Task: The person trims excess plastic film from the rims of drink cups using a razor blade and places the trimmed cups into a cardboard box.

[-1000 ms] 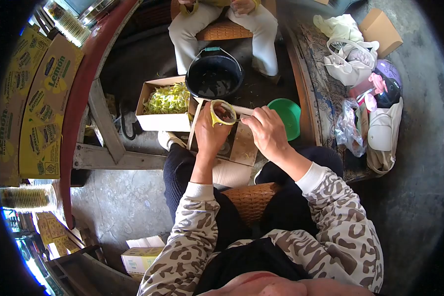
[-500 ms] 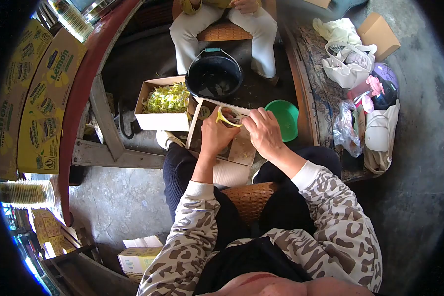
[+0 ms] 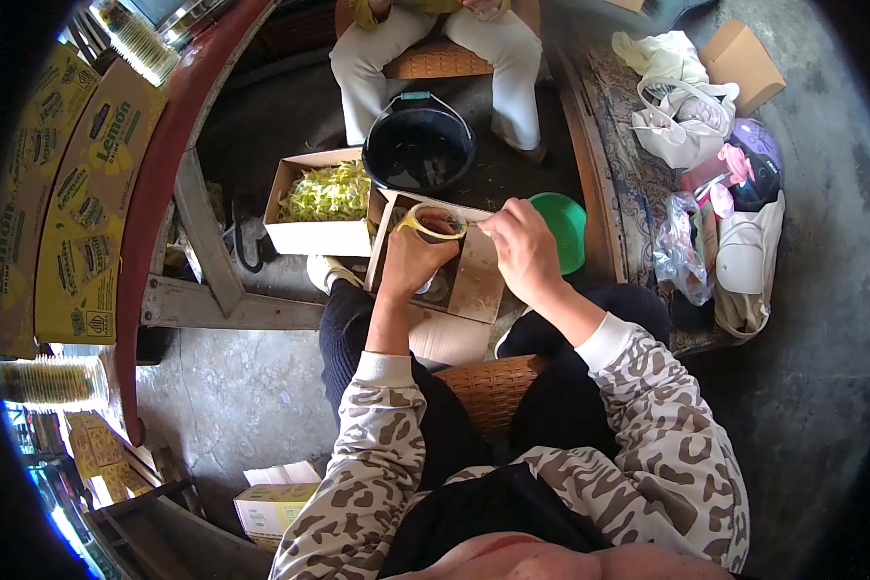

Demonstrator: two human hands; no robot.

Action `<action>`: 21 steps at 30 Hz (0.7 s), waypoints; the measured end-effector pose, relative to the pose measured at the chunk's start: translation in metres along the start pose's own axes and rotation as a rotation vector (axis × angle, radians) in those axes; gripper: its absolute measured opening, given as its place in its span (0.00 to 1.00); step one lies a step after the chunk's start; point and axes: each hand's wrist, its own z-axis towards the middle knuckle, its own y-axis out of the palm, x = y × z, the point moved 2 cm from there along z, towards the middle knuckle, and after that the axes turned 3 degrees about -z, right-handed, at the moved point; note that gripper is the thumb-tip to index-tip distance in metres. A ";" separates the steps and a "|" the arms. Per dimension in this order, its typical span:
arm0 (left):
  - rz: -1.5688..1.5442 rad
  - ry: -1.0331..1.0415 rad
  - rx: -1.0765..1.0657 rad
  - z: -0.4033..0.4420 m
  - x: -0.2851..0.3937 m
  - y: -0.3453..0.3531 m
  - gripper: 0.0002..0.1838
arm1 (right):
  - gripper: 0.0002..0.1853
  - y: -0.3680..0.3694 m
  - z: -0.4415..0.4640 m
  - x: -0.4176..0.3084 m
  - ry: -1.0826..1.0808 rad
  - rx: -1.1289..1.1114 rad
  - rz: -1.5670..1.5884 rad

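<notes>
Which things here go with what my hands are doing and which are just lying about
Likely in use:
yellow-rimmed cup, in your left hand
something thin, unclear, in your right hand
open cardboard box below them
perhaps the carton of yellow-green strips, black bucket, green basin

Seemingly just lying about:
white cap
clear plastic bag

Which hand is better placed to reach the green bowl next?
Probably the right hand: it is nearer the green bowl, while the left hand holds the cup. I can't tell whether the right grips anything.
</notes>
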 end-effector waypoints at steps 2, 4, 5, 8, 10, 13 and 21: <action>-0.040 0.092 0.016 -0.002 0.002 0.002 0.21 | 0.08 0.005 -0.002 0.009 0.136 -0.048 0.173; 0.002 0.121 0.022 -0.004 0.010 0.001 0.21 | 0.08 0.006 -0.003 0.012 0.274 -0.095 0.343; 0.043 0.152 0.029 -0.005 0.013 0.002 0.21 | 0.08 0.003 -0.003 0.010 0.219 -0.085 0.275; 0.083 0.149 0.040 -0.004 0.016 0.002 0.22 | 0.07 -0.008 0.003 0.000 0.006 -0.039 0.057; 0.036 0.078 0.018 0.000 0.007 0.002 0.23 | 0.08 -0.010 0.004 -0.006 -0.150 -0.002 -0.090; -0.128 -0.070 -0.057 -0.004 0.009 0.002 0.24 | 0.09 -0.008 0.002 -0.011 -0.283 0.008 -0.261; -0.190 -0.019 -0.119 -0.002 0.005 0.004 0.24 | 0.05 0.002 0.004 0.011 0.199 -0.012 0.247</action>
